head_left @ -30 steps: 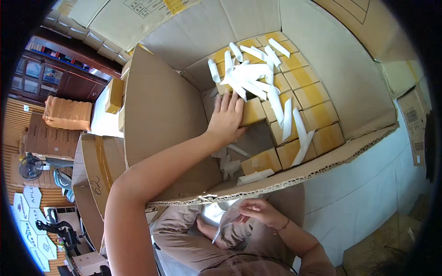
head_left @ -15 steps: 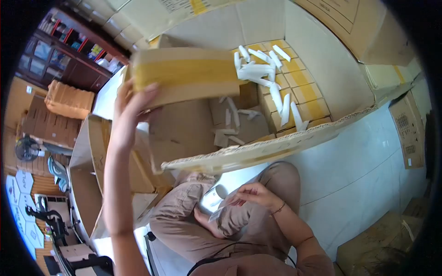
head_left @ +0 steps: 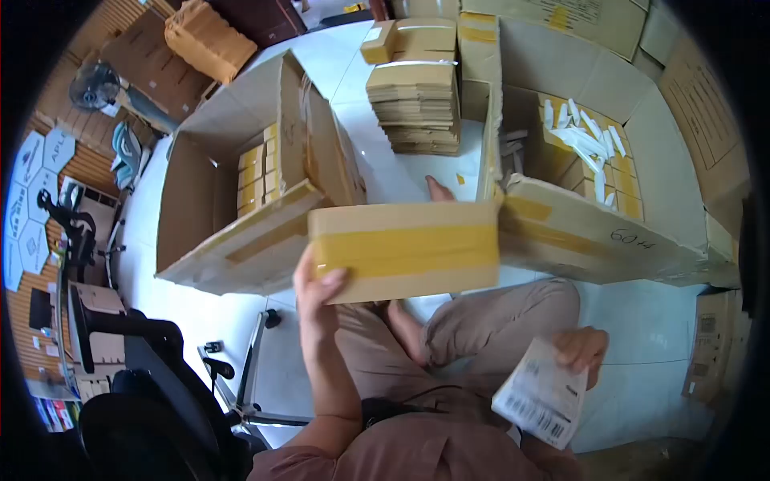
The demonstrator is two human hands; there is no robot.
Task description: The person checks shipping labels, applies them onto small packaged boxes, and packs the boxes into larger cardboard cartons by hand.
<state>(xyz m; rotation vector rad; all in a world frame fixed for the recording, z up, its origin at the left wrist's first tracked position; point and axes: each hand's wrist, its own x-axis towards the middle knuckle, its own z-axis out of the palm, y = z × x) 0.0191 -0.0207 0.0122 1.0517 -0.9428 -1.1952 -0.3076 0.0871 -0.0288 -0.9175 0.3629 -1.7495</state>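
Observation:
A long brown cardboard box (head_left: 405,252) with a wide band of yellow tape is held up in front of me. My left hand (head_left: 317,293) grips its left end, thumb on the front face and the other fingers mostly hidden behind. Low on the right, my right hand (head_left: 581,353) is closed on the upper edge of a white printed label sheet (head_left: 541,393) with barcodes. The sheet hangs beside my right thigh, apart from the box.
Left stands an open carton (head_left: 192,200) with taped boxes (head_left: 253,180). A right carton (head_left: 593,240) holds more boxes, with white pieces (head_left: 589,140) on top. Between them is a stack of flattened cardboard (head_left: 413,100). An office chair (head_left: 144,385) is close at my left.
My view has swung left and widened. The box has come from over the right carton to in front of my lap. My right hand has moved to the right with the label sheet.

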